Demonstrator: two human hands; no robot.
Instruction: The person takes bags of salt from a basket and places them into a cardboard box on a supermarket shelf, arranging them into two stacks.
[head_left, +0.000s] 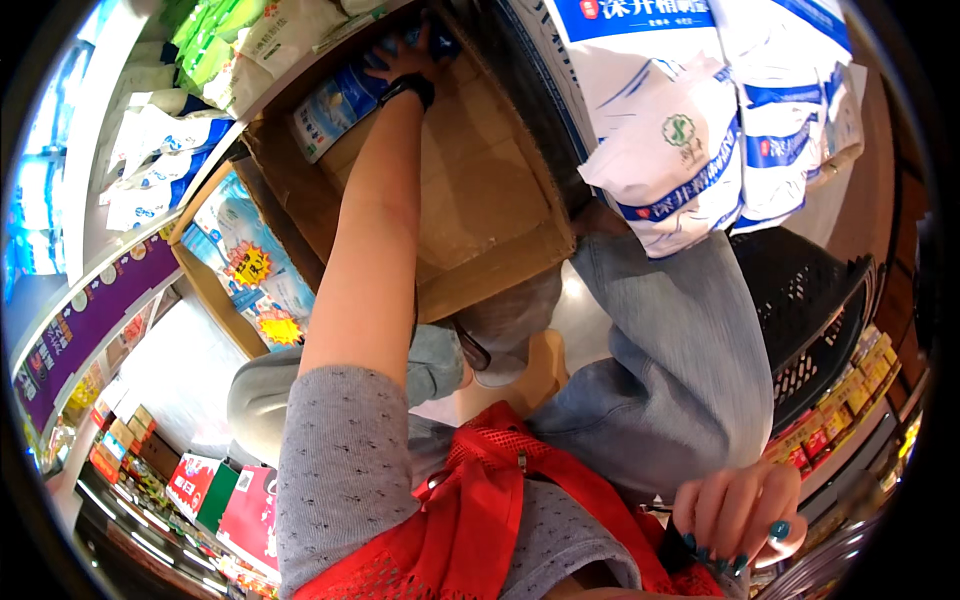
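My left hand (409, 60) reaches down into an open cardboard box (487, 187), a black band around its wrist. Its fingers are spread over a blue-and-white plastic bag (330, 112) along the far side of the box. Much of the box's bottom is bare cardboard. At the lower right, my right hand (739, 517) is curled in beside the red mesh vest (472, 495), teal polish on its nails. I see nothing in its fingers, though its palm is hidden.
White-and-blue bags (667, 142) are stacked at the upper right, above a black perforated crate (802, 292). Shelves with more bags (169, 150) run along the left. Another carton (251, 255) holds light-blue packs. A denim-covered knee (675, 337) is near the box.
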